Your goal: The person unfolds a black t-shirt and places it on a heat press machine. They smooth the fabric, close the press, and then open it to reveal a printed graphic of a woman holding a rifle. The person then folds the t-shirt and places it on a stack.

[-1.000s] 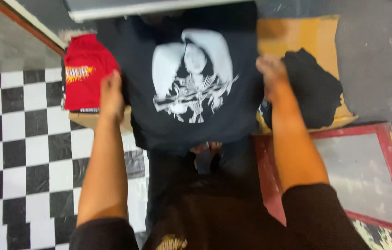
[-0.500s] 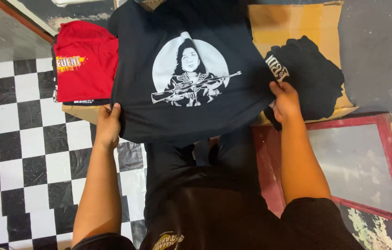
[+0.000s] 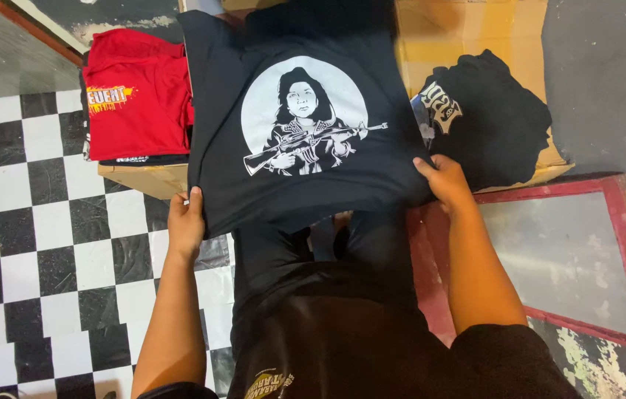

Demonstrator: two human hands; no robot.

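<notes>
A black T-shirt (image 3: 217,111) with a round white print of a figure holding a rifle is stretched flat in front of me. My left hand (image 3: 185,224) grips its lower left hem. My right hand (image 3: 446,181) grips the lower right hem. The shirt hangs over a cardboard surface (image 3: 468,33), and its upper edge runs out of the top of the view.
A folded red T-shirt (image 3: 135,96) with a yellow print lies on a stack at the left. A bunched black garment (image 3: 490,118) lies on the cardboard at the right. A red-framed screen (image 3: 572,251) lies on the floor at the right. Black-and-white checkered floor (image 3: 32,244) is at the left.
The shirt was pulled toward me and drawn flat, so its print now shows sharply. Both hands moved down from the shirt's sides to its bottom corners.
</notes>
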